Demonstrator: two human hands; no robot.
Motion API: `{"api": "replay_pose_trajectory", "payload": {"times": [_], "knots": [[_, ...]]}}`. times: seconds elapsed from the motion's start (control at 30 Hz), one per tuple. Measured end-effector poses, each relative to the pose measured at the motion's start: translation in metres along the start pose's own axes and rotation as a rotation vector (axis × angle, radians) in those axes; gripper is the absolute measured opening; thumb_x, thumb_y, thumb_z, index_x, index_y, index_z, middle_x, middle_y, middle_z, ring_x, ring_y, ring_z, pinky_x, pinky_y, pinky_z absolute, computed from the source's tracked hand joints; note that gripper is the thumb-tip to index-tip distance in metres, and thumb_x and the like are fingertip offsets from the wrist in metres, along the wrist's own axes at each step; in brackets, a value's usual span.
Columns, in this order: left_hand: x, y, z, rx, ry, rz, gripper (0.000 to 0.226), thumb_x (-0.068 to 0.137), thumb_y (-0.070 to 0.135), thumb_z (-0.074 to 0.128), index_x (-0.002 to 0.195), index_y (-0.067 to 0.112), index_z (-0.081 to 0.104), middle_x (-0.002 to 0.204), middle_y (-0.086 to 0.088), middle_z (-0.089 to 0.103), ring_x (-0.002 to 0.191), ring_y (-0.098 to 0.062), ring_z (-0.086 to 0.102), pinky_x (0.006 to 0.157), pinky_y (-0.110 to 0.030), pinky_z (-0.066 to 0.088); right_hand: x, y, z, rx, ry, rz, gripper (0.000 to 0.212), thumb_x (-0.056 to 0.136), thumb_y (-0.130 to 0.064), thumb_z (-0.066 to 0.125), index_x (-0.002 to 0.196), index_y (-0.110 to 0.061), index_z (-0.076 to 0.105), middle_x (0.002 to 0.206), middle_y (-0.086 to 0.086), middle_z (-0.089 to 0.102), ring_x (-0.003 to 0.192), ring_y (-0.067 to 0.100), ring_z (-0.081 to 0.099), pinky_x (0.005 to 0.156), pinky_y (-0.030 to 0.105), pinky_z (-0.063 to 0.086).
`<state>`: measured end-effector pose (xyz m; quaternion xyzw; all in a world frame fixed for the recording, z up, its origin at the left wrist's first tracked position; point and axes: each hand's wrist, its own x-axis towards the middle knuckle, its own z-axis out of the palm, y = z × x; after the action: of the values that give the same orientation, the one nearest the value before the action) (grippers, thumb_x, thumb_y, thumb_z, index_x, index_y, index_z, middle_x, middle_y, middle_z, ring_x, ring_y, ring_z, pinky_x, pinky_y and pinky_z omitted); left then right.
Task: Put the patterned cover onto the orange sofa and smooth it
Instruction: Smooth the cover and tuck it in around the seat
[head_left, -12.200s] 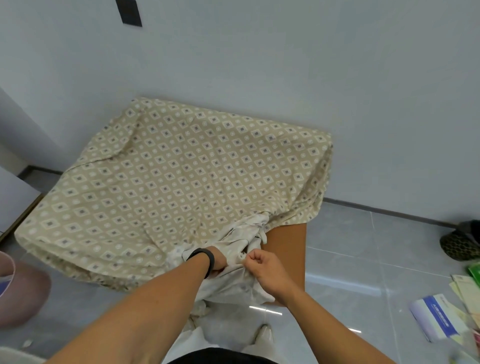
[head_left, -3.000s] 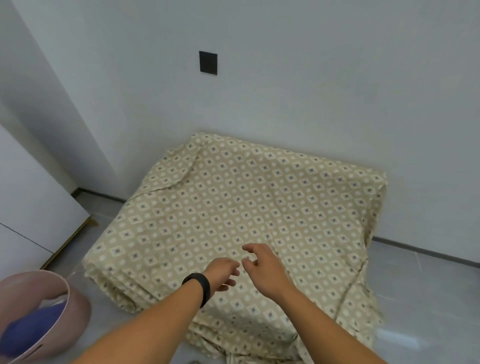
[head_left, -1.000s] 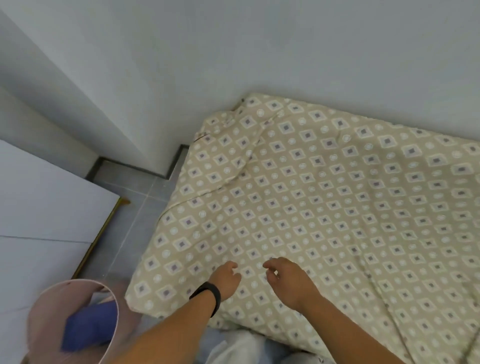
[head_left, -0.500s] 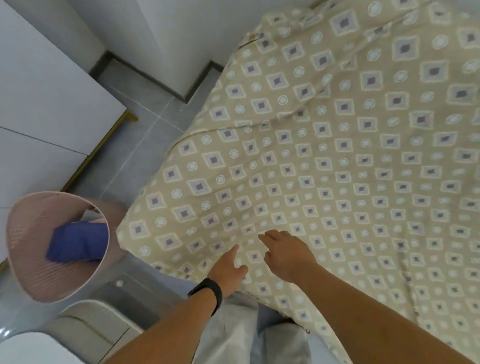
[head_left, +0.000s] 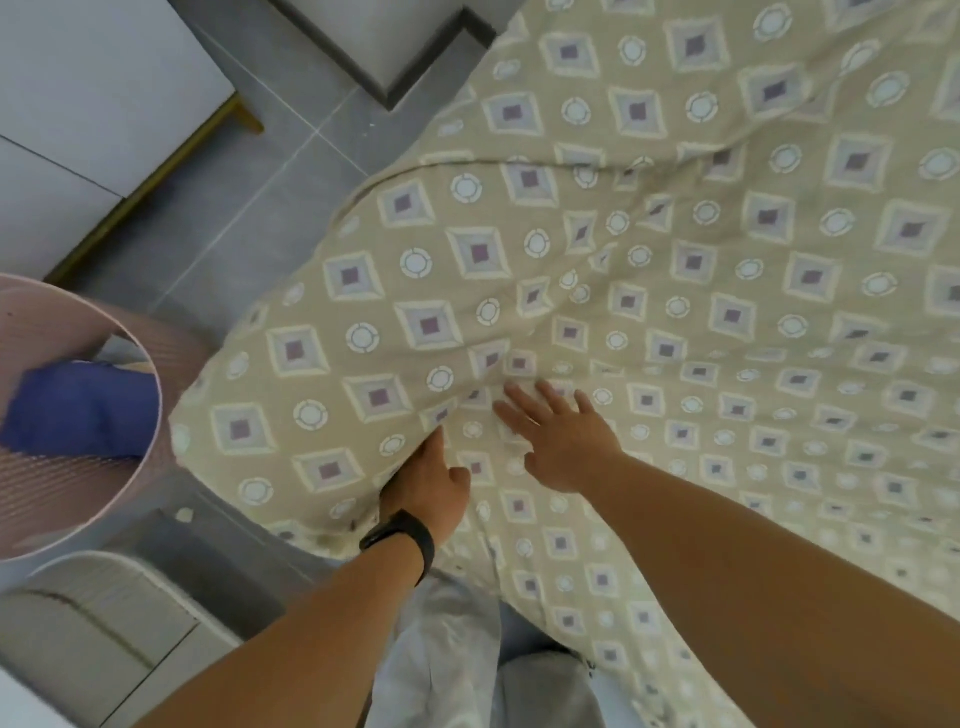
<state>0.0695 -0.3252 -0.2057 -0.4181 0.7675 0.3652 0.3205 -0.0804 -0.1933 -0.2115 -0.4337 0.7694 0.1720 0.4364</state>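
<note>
Since half a second ago I've leaned in closer, and both hands have slid forward onto the patterned cover (head_left: 649, 249). My right hand (head_left: 563, 441) lies flat with its fingers spread, pressing the cloth, I judge to push out the creases fanning from it. My left hand (head_left: 428, 486) sits at the near-left fold, fingers hidden under the cloth, so I cannot tell its grip. One cover, draped fully over the sofa; no orange shows. Two hands, one black wristband (head_left: 400, 538), one pink basket (head_left: 78, 415) on the left.
</note>
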Motion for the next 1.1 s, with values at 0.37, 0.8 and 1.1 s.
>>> {"api": "replay_pose_trajectory", "payload": {"times": [0.37,0.8,1.1], "knots": [[0.037,0.040,-0.002,-0.324,-0.035,-0.118,0.032,0.102,0.028,0.046,0.134,0.023,0.050,0.128,-0.005,0.058,0.127,-0.024,0.052,0.088,-0.021,0.037,0.056,0.022,-0.070,-0.232,0.151,-0.003,0.060,0.102,-0.049,0.025,0.158,-0.034,0.009,0.167,-0.007,0.006,0.154,0.020,-0.001,0.122,0.054,0.000],[0.023,0.055,0.005,0.050,0.110,0.055,0.084,0.093,0.039,0.051,0.160,0.024,0.002,0.167,0.000,0.012,0.149,-0.026,0.026,0.114,-0.041,0.037,0.048,0.049,-0.071,-0.034,0.282,-0.074,0.059,0.102,-0.042,0.033,0.158,-0.028,0.019,0.167,-0.001,0.012,0.154,0.023,0.003,0.125,0.041,0.004],[0.080,0.133,0.008,0.155,0.027,0.288,0.092,0.094,0.042,0.052,0.159,0.024,-0.011,0.168,0.006,-0.002,0.153,-0.020,0.012,0.120,-0.037,0.026,0.033,0.115,-0.073,0.002,0.238,0.115,0.063,0.103,-0.047,0.029,0.159,-0.032,0.004,0.167,-0.008,-0.005,0.154,0.021,-0.005,0.125,0.043,0.004]]}}
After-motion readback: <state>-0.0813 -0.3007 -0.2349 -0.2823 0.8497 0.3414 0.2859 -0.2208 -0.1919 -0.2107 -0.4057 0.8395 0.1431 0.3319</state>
